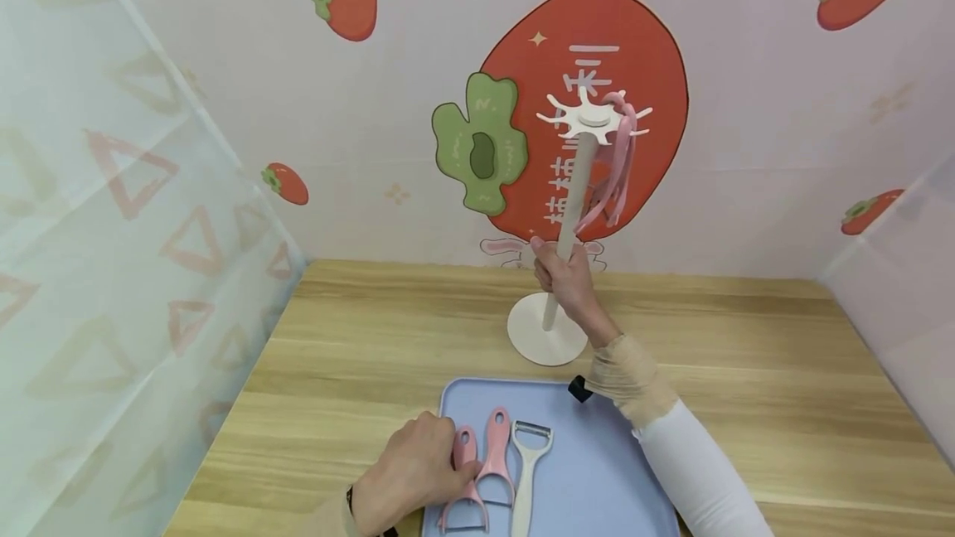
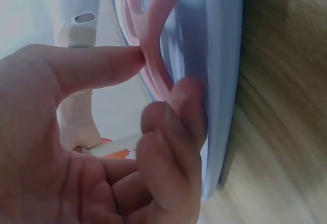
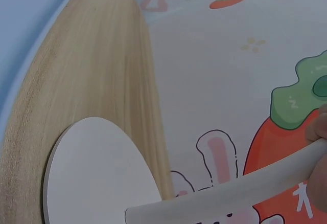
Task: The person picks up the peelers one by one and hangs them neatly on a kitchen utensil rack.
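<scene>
Right arm (image 1: 671, 437) outstretched (left fingers (image 2: 159, 168) bent)

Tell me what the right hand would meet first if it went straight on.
Beyond the stand it holds, the right hand would probably meet the back wall; how far off is unclear.

A white stand (image 1: 577, 191) with a round flat base, a straight post and a crown of radiating hooks rises from the wood-grain table (image 1: 373, 330), just beyond the tray. Glossy pink loops (image 1: 622, 156) hang from its right side. A glossy pink Y-shaped peeler (image 1: 464, 447) is at the pale blue tray's (image 1: 597, 462) left side, its holed handle pointing towards the stand; I can't tell whether it's lifted.
</scene>
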Demonstrator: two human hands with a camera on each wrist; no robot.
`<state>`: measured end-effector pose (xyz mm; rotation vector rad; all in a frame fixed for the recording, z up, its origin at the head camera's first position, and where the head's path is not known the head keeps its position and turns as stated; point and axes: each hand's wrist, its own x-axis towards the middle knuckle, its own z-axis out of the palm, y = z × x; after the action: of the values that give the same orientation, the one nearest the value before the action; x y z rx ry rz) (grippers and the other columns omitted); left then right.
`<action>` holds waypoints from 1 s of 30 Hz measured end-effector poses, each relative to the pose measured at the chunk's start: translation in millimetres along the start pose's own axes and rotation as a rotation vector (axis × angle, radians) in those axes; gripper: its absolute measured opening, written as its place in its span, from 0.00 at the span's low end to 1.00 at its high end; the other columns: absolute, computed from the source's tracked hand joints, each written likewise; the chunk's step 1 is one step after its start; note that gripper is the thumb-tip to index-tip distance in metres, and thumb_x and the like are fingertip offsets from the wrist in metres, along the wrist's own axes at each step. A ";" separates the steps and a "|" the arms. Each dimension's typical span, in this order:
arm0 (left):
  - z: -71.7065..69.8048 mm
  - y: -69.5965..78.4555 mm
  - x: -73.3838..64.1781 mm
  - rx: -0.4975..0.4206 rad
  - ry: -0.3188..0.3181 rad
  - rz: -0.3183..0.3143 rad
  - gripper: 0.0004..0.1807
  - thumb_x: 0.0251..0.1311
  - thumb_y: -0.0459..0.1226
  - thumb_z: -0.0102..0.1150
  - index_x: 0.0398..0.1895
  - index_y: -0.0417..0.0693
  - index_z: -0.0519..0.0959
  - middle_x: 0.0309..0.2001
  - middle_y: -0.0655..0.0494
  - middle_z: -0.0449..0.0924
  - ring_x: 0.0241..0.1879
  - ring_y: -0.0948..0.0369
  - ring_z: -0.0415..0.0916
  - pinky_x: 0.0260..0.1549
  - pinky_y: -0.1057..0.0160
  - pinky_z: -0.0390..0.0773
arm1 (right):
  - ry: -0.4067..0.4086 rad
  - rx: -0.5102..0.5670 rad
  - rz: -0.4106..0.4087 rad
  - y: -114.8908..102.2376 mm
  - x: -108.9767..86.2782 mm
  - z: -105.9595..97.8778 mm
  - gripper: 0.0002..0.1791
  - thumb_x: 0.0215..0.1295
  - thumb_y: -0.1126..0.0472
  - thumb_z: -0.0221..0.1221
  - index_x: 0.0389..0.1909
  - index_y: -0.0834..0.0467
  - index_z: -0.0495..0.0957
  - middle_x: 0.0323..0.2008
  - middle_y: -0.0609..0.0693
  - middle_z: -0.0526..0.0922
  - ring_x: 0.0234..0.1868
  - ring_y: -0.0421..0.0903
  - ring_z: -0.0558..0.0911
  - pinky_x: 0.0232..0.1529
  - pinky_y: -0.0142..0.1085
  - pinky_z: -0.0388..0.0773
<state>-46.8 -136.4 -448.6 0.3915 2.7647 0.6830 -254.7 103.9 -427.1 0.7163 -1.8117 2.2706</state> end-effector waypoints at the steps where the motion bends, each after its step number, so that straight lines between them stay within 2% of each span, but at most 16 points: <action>1: 0.0 0.4 -0.2 -0.003 -0.006 0.000 0.24 0.55 0.50 0.77 0.12 0.56 0.72 0.15 0.63 0.70 0.16 0.67 0.67 0.16 0.66 0.68 | 0.002 0.004 -0.009 0.5 -0.3 -0.4 0.34 0.80 0.55 0.57 0.12 0.64 0.60 0.09 0.40 0.60 0.10 0.37 0.58 0.13 0.33 0.49; 6: 2.1 2.7 0.1 -0.004 -0.019 -0.008 0.25 0.56 0.48 0.75 0.09 0.56 0.71 0.13 0.65 0.68 0.14 0.67 0.66 0.14 0.66 0.66 | 0.008 0.019 -0.024 1.9 -0.5 -2.1 0.33 0.80 0.56 0.57 0.12 0.64 0.60 0.09 0.40 0.60 0.10 0.37 0.57 0.13 0.34 0.48; 17: 6.0 2.9 2.3 0.047 0.018 -0.043 0.27 0.56 0.50 0.74 0.09 0.56 0.68 0.14 0.63 0.66 0.15 0.65 0.64 0.15 0.64 0.64 | -0.002 0.010 -0.013 2.9 0.3 -1.6 0.33 0.81 0.57 0.56 0.13 0.65 0.61 0.10 0.40 0.62 0.11 0.37 0.59 0.13 0.31 0.51; 25: 6.7 -1.7 5.0 0.014 0.001 0.001 0.27 0.54 0.49 0.75 0.09 0.56 0.68 0.14 0.63 0.66 0.15 0.67 0.64 0.14 0.67 0.64 | -0.005 0.005 -0.018 4.5 -0.2 -2.5 0.33 0.81 0.56 0.56 0.13 0.63 0.61 0.09 0.41 0.61 0.10 0.38 0.58 0.13 0.33 0.49; 30: 5.7 -2.0 5.1 -0.018 -0.023 -0.004 0.27 0.53 0.47 0.75 0.08 0.56 0.66 0.13 0.64 0.64 0.13 0.67 0.64 0.11 0.66 0.63 | -0.014 -0.012 -0.027 5.5 0.3 -4.6 0.33 0.81 0.56 0.56 0.12 0.63 0.61 0.09 0.41 0.60 0.11 0.38 0.58 0.13 0.33 0.49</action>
<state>-50.1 -134.2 -455.4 0.3874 2.7352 0.6969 -258.4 106.8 -432.5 0.7527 -1.8086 2.2419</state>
